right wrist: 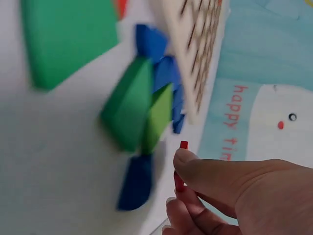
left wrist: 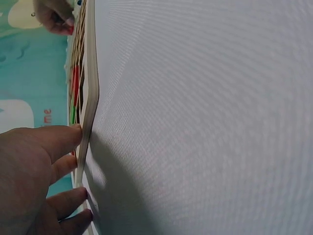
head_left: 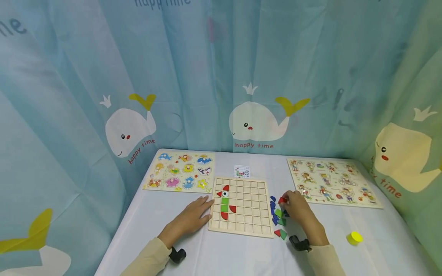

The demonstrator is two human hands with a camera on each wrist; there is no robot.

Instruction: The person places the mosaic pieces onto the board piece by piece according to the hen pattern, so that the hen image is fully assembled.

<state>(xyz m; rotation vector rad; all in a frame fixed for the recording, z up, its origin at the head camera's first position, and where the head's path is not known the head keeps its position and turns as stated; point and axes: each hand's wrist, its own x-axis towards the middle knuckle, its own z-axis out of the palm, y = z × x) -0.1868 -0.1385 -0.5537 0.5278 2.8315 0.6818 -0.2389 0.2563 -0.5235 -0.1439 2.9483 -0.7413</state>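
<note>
pinching a small red piece (right wrist: 179, 181) between the thumb and fingers of the right hand (head_left: 297, 205), just beyond the right edge of the gridded wooden board (head_left: 248, 220); cannot tell whether touching the counter (head_left: 248, 257) with it. resting the left hand (head_left: 195, 215) at the board's left edge, touching it there with straight, slightly spread fingers. on the board, toward its left side, see a red quarter-round (head_left: 226, 188) uppermost, below it a white eye tile (head_left: 225, 194) with a red triangle (head_left: 219, 194) just to its left, then two green squares (head_left: 225, 201) one below the other, then another red quarter-round (head_left: 224, 216), plus a third quarter-round (head_left: 233, 209) to the right of the lower square. along the board's right edge find blue pieces (head_left: 272, 206) in a rough row, green pieces (head_left: 279, 213) near them, and by the front right corner a loose red triangle (head_left: 277, 233) next to a dark green piece (head_left: 283, 234). behind the board see a small printed card (head_left: 241, 171); farther left a sea-animal puzzle (head_left: 180, 176), farther right a puzzle of children (head_left: 314, 186). toward the counter's right side find a yellow cylinder (head_left: 354, 238), and in the background a blue curtain (head_left: 200, 76) printed with white whales (head_left: 257, 119).
</note>
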